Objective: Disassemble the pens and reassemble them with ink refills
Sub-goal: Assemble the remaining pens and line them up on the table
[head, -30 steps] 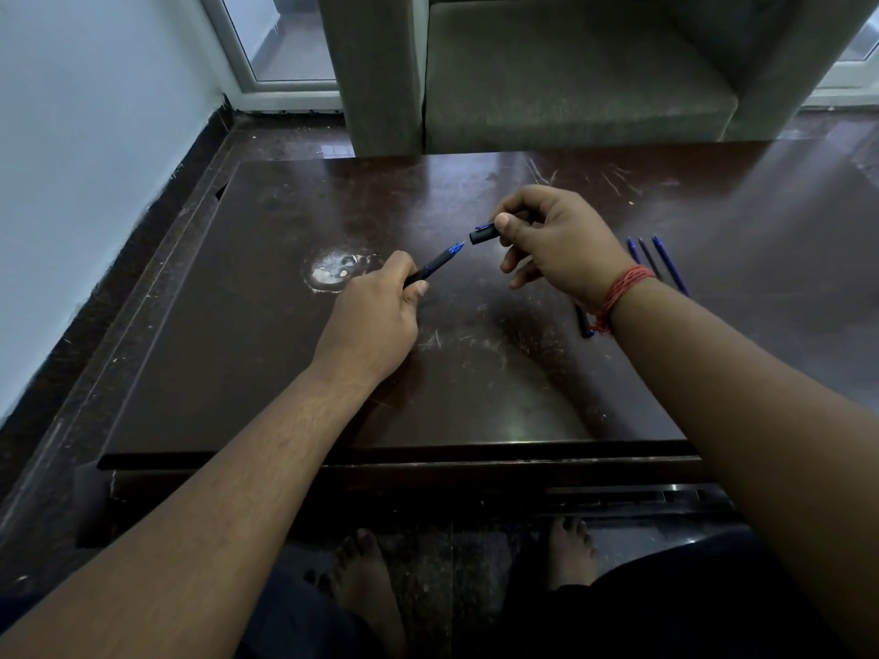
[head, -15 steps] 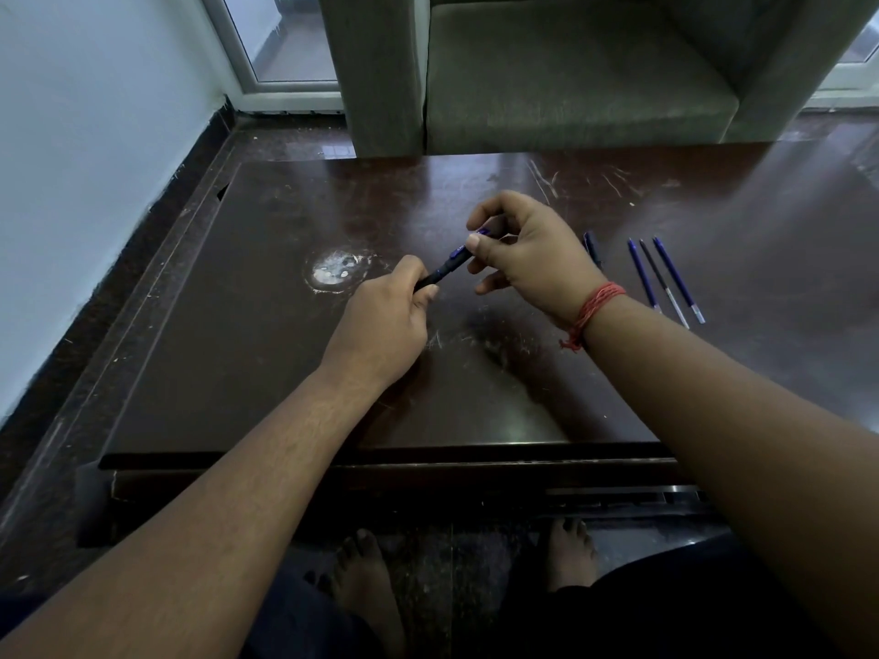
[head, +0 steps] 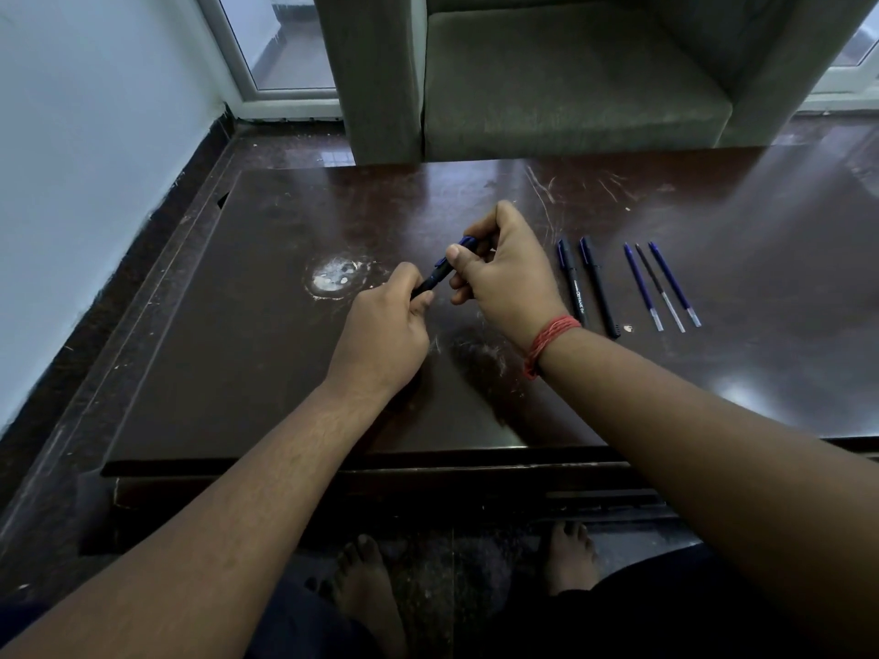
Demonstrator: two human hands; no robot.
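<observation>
A black pen with a blue cap end [head: 440, 273] is held over the middle of the dark table [head: 238, 354]. My left hand [head: 385, 332] grips its lower barrel. My right hand [head: 504, 273] pinches its capped upper end between thumb and fingers. The cap sits pushed onto the pen, and most of the barrel is hidden inside my hands. To the right of my right hand lie two capped black pens [head: 573, 283] [head: 599, 287] side by side on the table. Further right lie three ink refills [head: 663, 287], roughly parallel.
A grey-green armchair [head: 571, 78] stands just behind the table's far edge. A white wall runs along the left. A pale worn patch [head: 335, 275] marks the table left of my hands. My bare feet [head: 366, 587] show below the near edge.
One second ago the cap in my right hand was apart from the pen in my left. My hands came together and the cap now sits on the pen. The view also shifted.
</observation>
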